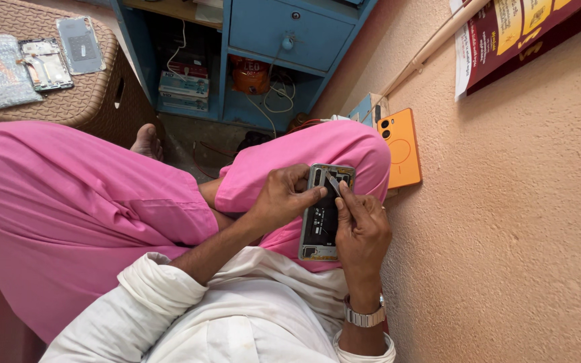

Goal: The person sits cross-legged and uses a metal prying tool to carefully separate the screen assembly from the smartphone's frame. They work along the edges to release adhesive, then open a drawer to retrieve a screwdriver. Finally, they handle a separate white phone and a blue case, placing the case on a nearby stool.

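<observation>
Pink trousers cover the knee (344, 151) where an opened phone (324, 215) rests, its back off. Left hand (280, 198) clasps its upper edge; right hand (361, 232) pinches a thin grey tool (334, 184) against its top. An orange back cover (401, 148) leans on the wall just beside.

Both hands meet over the lap, left hand (280, 198) curled, right hand (361, 232) pinching, wrists bent.
</observation>
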